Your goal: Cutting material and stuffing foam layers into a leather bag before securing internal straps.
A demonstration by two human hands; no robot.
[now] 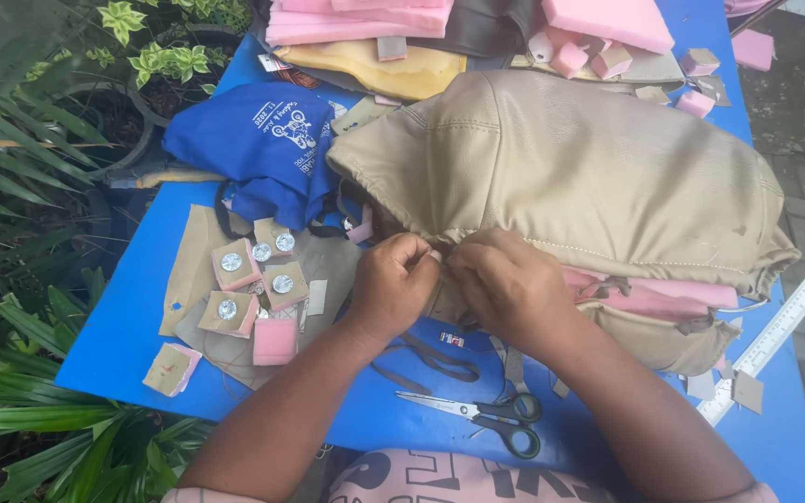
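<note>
A large tan leatherette cover with stitched seams lies over pink foam on a blue table. My left hand and my right hand meet at the cover's near edge, fingers pinched on its gathered hem, close to a thin drawstring. Below my hands lie dark straps and black-handled scissors.
A blue cloth bag lies at the left. Several small pink foam blocks topped with round silver buttons sit on tan scraps. A white ruler lies at the right edge. Pink foam sheets are stacked at the far end. Plants border the left.
</note>
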